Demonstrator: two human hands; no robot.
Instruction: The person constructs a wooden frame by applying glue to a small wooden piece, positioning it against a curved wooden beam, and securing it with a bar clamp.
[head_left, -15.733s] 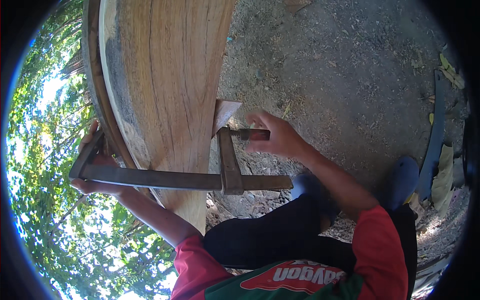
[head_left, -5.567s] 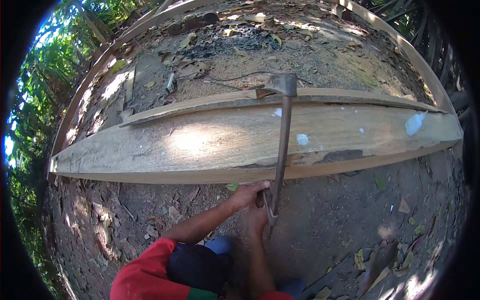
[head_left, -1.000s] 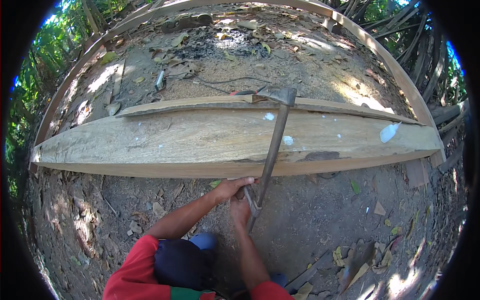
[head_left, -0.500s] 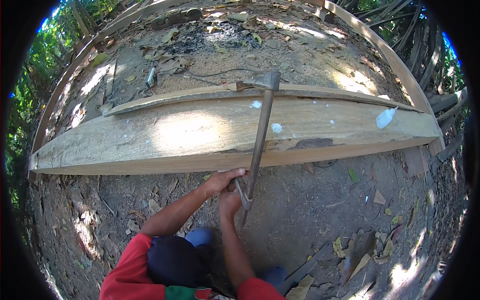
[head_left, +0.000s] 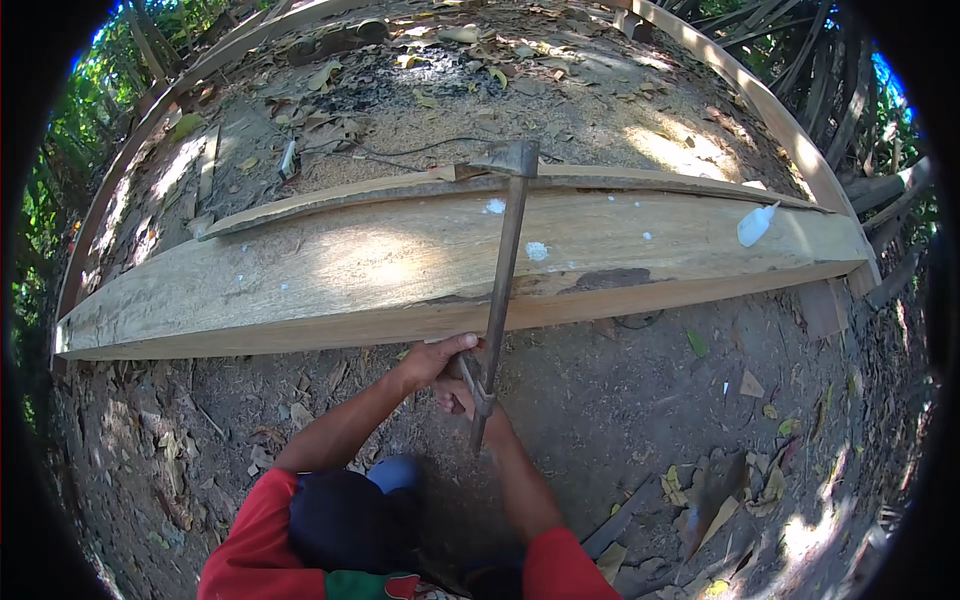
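A long metal bar clamp [head_left: 508, 255] lies across a pale timber beam [head_left: 390, 250], its far head over a thin curved strip of wood [head_left: 330, 207] along the beam's far edge. At the near side, my left hand [head_left: 432, 362] is closed around the end of the clamp's lower jaw, thumb stretched along it against the beam. Below that jaw my right hand [head_left: 478, 398] has its fingers curled at the clamp's screw end. The jaw and bar partly cover this hand, and the screw itself is hidden.
A white squeeze bottle [head_left: 757, 224] lies on the beam's right part, and white blobs [head_left: 536, 251] dot its top. Behind runs a dark cord [head_left: 420, 150] on the ground. Long boards curve along both sides. Dry leaves and a wood strip [head_left: 622, 518] lie at lower right.
My right forearm has swung out to the right, and its hand has turned at the clamp's lower jaw, showing curled fingers. The left hand keeps its hold. The whole view has shifted slightly.
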